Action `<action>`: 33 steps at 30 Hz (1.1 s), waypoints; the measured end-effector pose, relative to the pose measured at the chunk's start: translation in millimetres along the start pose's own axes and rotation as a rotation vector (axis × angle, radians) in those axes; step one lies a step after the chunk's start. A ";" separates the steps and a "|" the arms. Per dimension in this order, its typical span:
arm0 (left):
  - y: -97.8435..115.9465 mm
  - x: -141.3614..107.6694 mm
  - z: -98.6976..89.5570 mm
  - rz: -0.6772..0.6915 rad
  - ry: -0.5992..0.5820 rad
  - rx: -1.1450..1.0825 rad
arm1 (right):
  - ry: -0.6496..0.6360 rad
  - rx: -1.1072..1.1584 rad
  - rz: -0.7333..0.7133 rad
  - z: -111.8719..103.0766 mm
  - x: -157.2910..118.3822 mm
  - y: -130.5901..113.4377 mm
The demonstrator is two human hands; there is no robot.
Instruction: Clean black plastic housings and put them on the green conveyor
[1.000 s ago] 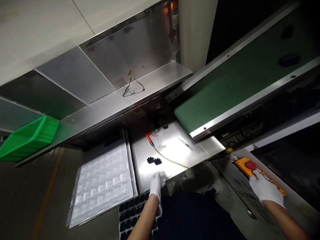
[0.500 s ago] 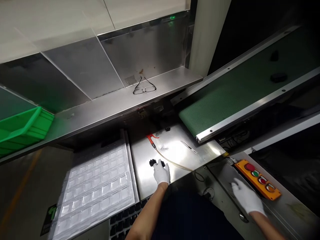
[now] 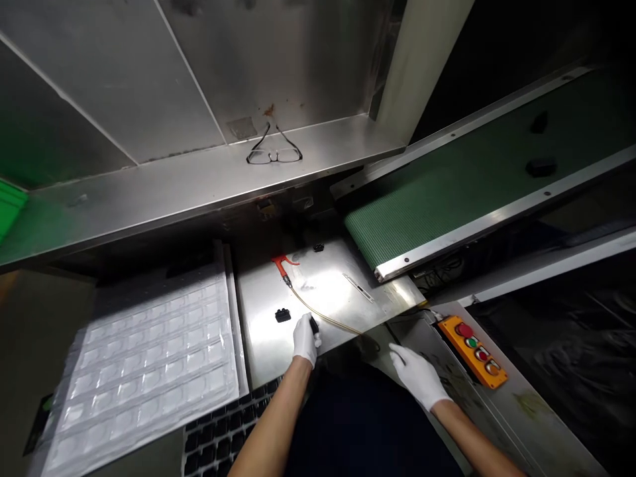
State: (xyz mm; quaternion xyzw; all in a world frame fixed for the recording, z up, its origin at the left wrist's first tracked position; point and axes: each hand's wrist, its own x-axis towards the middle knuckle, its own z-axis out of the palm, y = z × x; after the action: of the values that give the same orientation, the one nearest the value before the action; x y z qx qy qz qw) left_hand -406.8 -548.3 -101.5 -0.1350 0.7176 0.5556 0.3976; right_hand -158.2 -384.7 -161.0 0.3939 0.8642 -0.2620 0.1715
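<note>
My left hand (image 3: pixel 305 339), in a white glove, is closed around a small black plastic part (image 3: pixel 314 324) above the front of the metal worktop (image 3: pixel 263 348). Just left of it, a second black plastic part (image 3: pixel 283 315) lies on the metal. My right hand (image 3: pixel 418 375), also gloved in white, hangs free with its fingers stretched out, left of the orange button box (image 3: pixel 474 351), and holds nothing. Behind the left hand lie a red air blow gun (image 3: pixel 281 265) with a thin yellowish hose (image 3: pixel 328 319), and a slim pen-like tool (image 3: pixel 358 287).
White blister trays (image 3: pixel 154 358) are stacked at left, and a tray of black parts (image 3: pixel 218 430) sits below. A green conveyor belt (image 3: pixel 437 205) carrying black pieces (image 3: pixel 541 167) slopes in from the right. Glasses (image 3: pixel 274 156) rest on the metal shelf (image 3: pixel 189 189). Another black part (image 3: pixel 318 247) lies farther back.
My left hand has drawn back from the two black parts with one in its grasp; the other stays on the worktop. My right hand has moved left, away from the button box. The view has shifted.
</note>
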 end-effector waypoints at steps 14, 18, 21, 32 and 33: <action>74.0 -179.4 42.5 -0.153 -0.233 -1.202 | 0.093 -0.300 -0.288 -34.7 161.0 -80.1; 80.8 -181.9 46.1 -0.163 -0.054 -1.121 | 0.024 -0.378 -0.252 -31.1 176.9 -74.2; 82.1 -176.2 37.8 -0.145 -0.053 -1.093 | 0.011 -0.404 -0.234 -29.2 181.7 -74.6; 81.9 -148.0 -7.9 -0.033 -0.306 -1.079 | -0.049 -0.372 -0.119 -25.2 191.2 -94.4; 82.3 -145.3 -11.1 -0.031 -0.316 -1.073 | -0.052 -0.366 -0.105 -25.9 191.5 -96.4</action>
State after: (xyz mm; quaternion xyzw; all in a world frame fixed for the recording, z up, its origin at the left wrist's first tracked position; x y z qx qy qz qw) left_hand -369.7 -565.9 60.8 -0.2442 0.2640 0.8504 0.3840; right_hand -355.7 -309.6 -205.9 0.3036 0.9120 -0.1194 0.2487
